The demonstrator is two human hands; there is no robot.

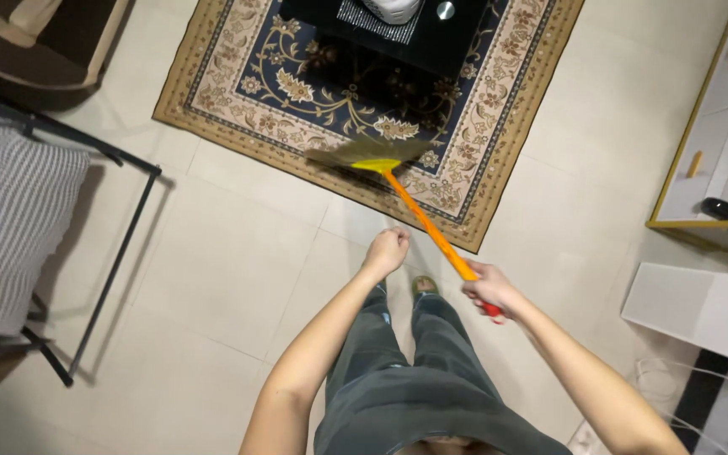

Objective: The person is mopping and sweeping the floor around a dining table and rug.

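Over pale tiles, right hand (490, 288) grips broom (398, 173); left hand (387, 251) fisted.

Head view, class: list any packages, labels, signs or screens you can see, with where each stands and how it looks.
None can be made out. The right hand grips an orange-handled broom whose head lies on a patterned rug; the left hand is a loose fist, empty.
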